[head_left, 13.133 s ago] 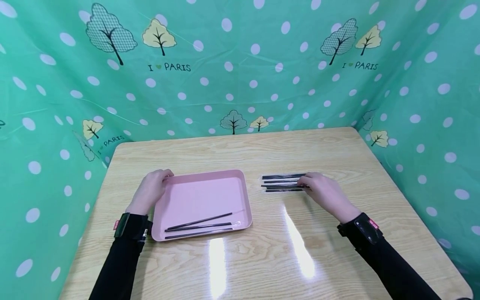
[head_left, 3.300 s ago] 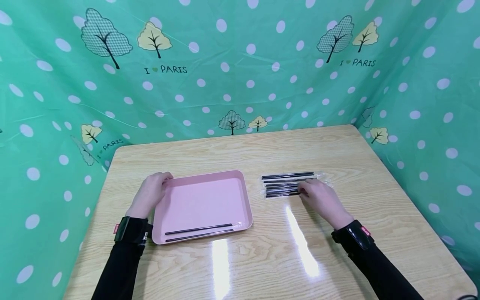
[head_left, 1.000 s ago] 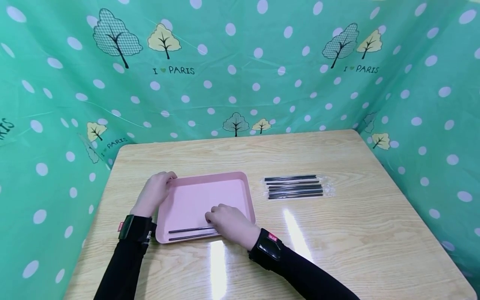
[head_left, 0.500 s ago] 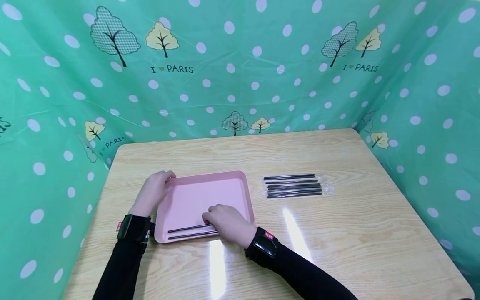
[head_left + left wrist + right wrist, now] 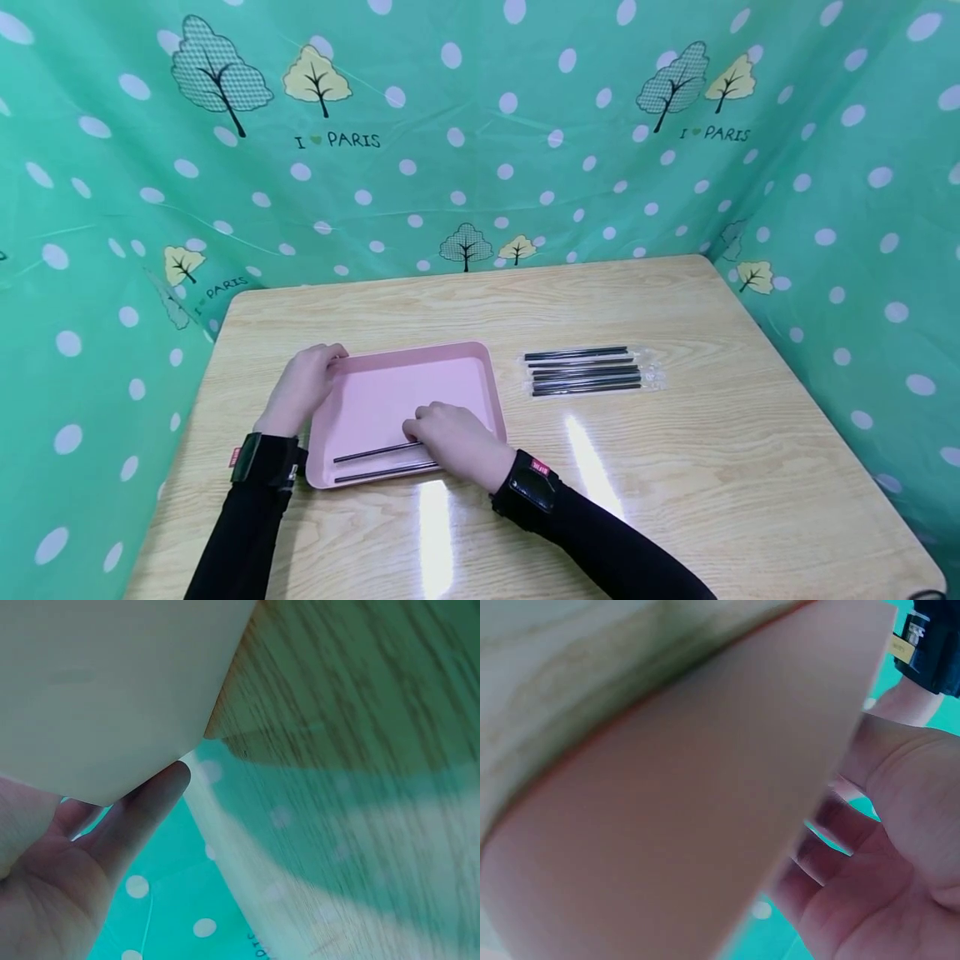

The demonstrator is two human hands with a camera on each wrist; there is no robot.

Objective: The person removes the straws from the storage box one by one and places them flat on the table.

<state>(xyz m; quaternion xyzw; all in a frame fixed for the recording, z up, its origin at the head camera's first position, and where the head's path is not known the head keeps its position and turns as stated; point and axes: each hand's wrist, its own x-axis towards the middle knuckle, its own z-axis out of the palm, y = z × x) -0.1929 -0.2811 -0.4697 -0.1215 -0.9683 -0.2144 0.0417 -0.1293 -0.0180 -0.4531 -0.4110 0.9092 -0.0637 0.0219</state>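
Observation:
A pink tray (image 5: 408,367) lies on the left half of the table, and my left hand (image 5: 303,383) holds its back left corner. In the left wrist view, fingers (image 5: 154,806) rest against the outside of the tray wall. Two thin black straws lie along the tray's front side. My right hand (image 5: 453,437) pinches the rear straw (image 5: 367,454) near its right part, which the hand hides. The front straw (image 5: 378,475) lies close to the front wall. Right of the tray, several black straws (image 5: 585,373) in clear wrappers lie side by side in a row.
The wooden table (image 5: 675,467) has rounded corners and bright light reflections near its front. A green dotted curtain (image 5: 480,125) with printed trees surrounds it at the back and sides. A dark cable-like thing (image 5: 928,595) shows at the bottom right corner.
Over several seconds, the tray's straws went from three to two and the row on the right grew. My right hand moved from the row into the tray; the pinched straw now slants more.

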